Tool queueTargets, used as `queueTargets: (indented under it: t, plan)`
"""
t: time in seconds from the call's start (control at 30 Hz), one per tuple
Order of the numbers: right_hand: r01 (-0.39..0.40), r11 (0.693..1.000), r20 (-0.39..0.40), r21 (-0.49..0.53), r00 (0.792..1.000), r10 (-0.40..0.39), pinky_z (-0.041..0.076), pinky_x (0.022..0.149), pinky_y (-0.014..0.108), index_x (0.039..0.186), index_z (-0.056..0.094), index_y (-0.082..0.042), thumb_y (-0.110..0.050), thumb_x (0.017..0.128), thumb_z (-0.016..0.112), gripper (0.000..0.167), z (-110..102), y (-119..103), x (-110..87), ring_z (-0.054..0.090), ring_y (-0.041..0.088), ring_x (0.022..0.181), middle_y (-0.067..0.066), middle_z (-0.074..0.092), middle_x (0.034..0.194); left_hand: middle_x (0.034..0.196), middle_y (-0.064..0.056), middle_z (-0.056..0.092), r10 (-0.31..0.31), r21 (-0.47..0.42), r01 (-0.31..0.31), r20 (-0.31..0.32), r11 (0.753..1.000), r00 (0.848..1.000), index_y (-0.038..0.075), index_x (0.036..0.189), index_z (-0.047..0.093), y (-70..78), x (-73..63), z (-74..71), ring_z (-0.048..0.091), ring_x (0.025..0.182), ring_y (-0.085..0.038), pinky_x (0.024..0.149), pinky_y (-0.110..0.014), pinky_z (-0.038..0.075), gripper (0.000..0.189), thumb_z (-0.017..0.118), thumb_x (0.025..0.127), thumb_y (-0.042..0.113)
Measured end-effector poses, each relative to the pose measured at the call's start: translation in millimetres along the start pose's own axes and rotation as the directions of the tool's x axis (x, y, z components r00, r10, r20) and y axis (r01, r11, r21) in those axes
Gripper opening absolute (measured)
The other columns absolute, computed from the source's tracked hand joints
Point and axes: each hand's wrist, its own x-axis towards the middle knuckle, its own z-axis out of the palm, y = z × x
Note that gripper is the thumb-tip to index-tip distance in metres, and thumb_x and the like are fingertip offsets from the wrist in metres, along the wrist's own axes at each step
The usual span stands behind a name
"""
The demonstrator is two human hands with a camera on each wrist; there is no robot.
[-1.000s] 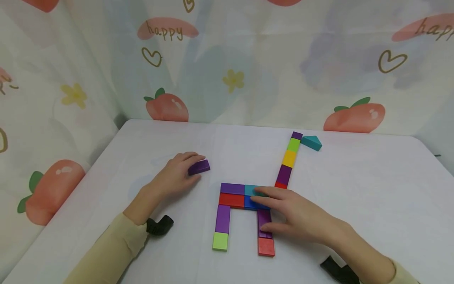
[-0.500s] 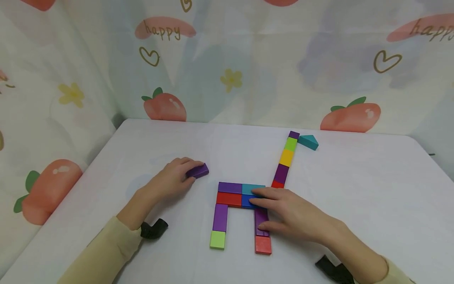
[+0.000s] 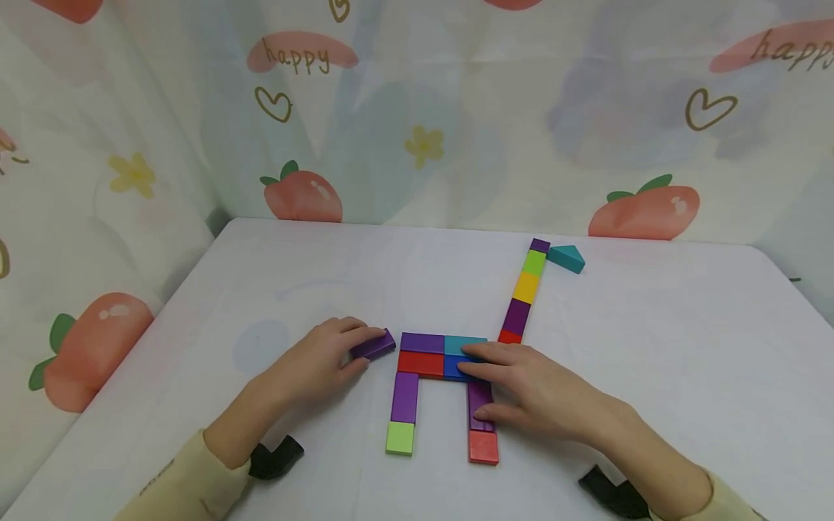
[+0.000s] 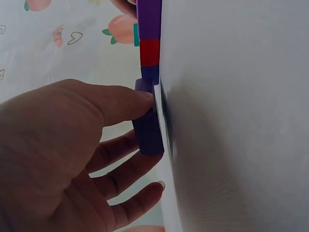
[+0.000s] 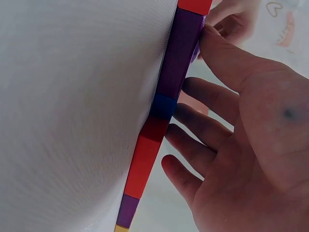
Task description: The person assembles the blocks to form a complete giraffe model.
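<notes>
Between thumb and fingers, my left hand [image 3: 316,365] pinches a purple block [image 3: 376,346], which lies slanted just left of the flat block figure. In the left wrist view the thumb presses on one face of this block [image 4: 148,130]. My right hand [image 3: 554,394] rests with spread, relaxed fingers on the figure's right part. Its fingertips touch a teal block [image 3: 459,346] and a blue block [image 3: 451,369]; its thumb lies on a purple block [image 3: 479,396]. Left of these are a purple block [image 3: 422,343] and a red block [image 3: 420,364]. The right hand hides the figure's right end.
Downward run a purple block [image 3: 405,398] with a green block [image 3: 399,438], and a red block [image 3: 483,447]. A slanted row with a yellow block [image 3: 525,288] rises to a teal triangular block [image 3: 567,259]. The white table [image 3: 684,325] meets a printed curtain [image 3: 482,188] behind.
My left hand has taken hold of the purple block and brought it toward me and slightly right, closer to the figure. My right hand has stayed in place on the blocks.
</notes>
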Motion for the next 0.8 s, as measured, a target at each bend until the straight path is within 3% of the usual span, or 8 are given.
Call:
queueTargets:
  t: [0.8]
  plan:
    - [-0.001, 1.000, 0.009, 0.009, 1.000, 0.001, 0.046, 0.104, 0.050, 0.141, 0.062, -0.014, -0.048, 0.092, 0.071, 0.060, 1.4, -1.5, 2.1, 0.049, 0.030, 0.134, 0.007, 0.049, 0.150, 0.123, -0.006, 0.063, -0.055, 0.046, 0.051, 0.084, 0.998, 0.995, 0.014, 0.136, 0.066, 10.1, -4.5, 0.7, 0.060, 0.112, -0.024, 0.095, -0.042, 0.052, 0.048, 0.078, 0.089, 0.019]
